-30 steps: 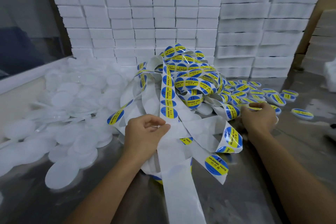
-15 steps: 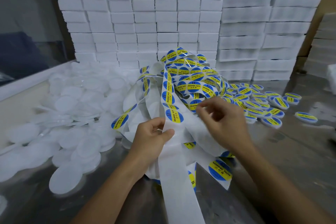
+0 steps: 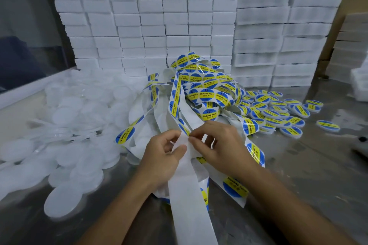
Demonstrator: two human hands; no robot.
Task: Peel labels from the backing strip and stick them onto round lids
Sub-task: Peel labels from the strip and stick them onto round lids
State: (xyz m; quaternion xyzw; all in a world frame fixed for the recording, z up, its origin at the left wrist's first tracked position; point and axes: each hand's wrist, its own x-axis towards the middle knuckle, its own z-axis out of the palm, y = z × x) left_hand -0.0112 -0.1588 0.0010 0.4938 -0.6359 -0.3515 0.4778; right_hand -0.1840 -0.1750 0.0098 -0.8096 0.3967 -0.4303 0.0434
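Both hands meet in the middle of the desk, near its front edge. The left hand holds the white backing strip, with its thumb on top and its fingers curled behind. The right hand comes in from the right side and pinches at the strip edge with its thumb and first finger, just beside the left thumb. So both grips are closed on the strip, and they almost touch.

The strip runs long from the front edge of the desk, up through the two grips, and on toward the back edge. The part near the front edge is bare white. The next label sits just past the fingertips, on the far side of the grips. It is blue and yellow, and only a bit of it shows. The right hand is the nearer one to it, so it looks like the right hand will do the peeling while the left hand keeps the strip steady. Whether a label edge is already lifted cannot be told.

The plain round lids lie in a heap toward the left edge of the desk. The lids with labels lie toward the right edge, behind the tangle of strip. To get a plain lid, a hand must reach left.
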